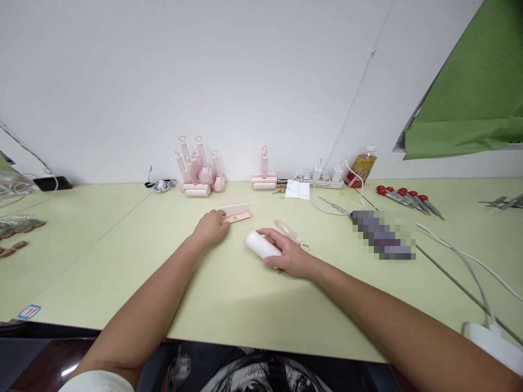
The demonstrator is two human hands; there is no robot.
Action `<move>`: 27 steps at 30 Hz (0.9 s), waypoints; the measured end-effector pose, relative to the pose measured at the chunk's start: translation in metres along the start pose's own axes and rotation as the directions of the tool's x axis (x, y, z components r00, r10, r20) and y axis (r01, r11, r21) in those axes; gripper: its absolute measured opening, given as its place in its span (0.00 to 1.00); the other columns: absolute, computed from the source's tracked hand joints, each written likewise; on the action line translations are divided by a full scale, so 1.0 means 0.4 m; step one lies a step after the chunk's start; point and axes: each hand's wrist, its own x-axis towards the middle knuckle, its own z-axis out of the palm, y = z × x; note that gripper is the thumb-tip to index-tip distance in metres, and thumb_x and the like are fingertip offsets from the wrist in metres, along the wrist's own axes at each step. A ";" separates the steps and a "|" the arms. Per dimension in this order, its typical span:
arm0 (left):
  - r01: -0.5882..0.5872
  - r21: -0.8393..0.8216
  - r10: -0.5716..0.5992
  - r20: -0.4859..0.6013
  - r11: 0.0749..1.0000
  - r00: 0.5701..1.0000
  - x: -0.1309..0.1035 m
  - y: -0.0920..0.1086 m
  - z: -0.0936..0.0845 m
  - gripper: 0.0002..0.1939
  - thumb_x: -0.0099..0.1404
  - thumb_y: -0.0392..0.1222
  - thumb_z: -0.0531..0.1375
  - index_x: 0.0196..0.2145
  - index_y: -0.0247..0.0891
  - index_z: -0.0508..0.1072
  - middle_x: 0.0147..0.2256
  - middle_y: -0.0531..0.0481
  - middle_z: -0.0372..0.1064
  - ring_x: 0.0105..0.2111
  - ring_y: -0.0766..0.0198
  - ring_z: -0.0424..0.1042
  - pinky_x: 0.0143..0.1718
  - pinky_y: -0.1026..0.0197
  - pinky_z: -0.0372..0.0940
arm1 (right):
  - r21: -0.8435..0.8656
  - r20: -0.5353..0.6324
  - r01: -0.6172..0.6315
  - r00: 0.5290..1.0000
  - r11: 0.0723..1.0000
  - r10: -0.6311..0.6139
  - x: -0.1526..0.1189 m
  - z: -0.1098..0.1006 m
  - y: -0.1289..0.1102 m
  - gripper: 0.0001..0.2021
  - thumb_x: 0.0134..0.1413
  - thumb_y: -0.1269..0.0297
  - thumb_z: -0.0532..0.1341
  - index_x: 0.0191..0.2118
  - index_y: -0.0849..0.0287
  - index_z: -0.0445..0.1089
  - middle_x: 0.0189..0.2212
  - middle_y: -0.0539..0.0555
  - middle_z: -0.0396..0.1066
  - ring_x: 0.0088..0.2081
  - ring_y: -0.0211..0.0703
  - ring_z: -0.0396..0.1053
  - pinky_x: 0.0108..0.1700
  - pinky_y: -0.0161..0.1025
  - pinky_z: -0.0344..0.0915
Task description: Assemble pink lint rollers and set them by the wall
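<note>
Bright, diffuse light fell evenly around the white roll (261, 246), leaving only a faint, soft shadow on the tabletop (229, 316) at its near side. A small streak of glare shone on a dark glossy surface (67, 354) well to the roll's near left. Wide-angle stretching splayed the tabletop's seams outward on either side of the roll, and coarse pixelation masked a dark object (382, 237) to its right.

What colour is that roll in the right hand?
White. The roll in the right hand shows in the head view.
</note>
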 end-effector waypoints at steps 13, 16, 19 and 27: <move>-0.045 -0.203 0.057 0.055 0.978 0.997 -0.028 0.042 -0.003 0.19 0.54 0.43 0.58 0.45 0.39 0.71 0.38 0.45 0.73 0.35 0.56 0.71 0.32 0.60 0.60 | 0.031 -0.010 0.027 1.000 0.999 -0.027 0.005 -0.001 0.007 0.23 0.47 0.65 0.65 0.50 0.53 0.62 0.42 0.52 0.64 0.35 0.40 0.66 0.24 0.30 0.68; -0.069 -0.337 0.053 -0.056 0.939 0.997 -0.030 0.049 -0.010 0.14 0.55 0.46 0.59 0.39 0.39 0.71 0.31 0.50 0.70 0.31 0.61 0.67 0.30 0.62 0.59 | 0.031 -0.038 0.035 0.999 0.999 -0.033 0.007 -0.001 0.011 0.22 0.47 0.65 0.65 0.49 0.53 0.63 0.42 0.52 0.65 0.34 0.38 0.66 0.25 0.31 0.66; -0.094 -0.511 0.024 -0.143 0.854 0.989 -0.026 0.051 -0.016 0.11 0.56 0.48 0.59 0.31 0.38 0.69 0.27 0.54 0.66 0.27 0.65 0.64 0.28 0.64 0.57 | 0.058 -0.083 0.070 0.994 0.996 -0.065 0.011 -0.001 0.013 0.21 0.46 0.65 0.66 0.48 0.54 0.63 0.44 0.52 0.66 0.33 0.37 0.66 0.27 0.32 0.66; 0.112 -0.919 -0.034 0.108 0.379 0.994 -0.028 0.072 -0.015 0.14 0.56 0.51 0.60 0.28 0.37 0.65 0.23 0.54 0.64 0.21 0.66 0.67 0.21 0.62 0.64 | 0.141 -0.180 0.161 0.974 0.977 -0.135 0.017 -0.001 0.015 0.21 0.46 0.65 0.65 0.47 0.55 0.62 0.42 0.53 0.66 0.35 0.39 0.65 0.29 0.35 0.66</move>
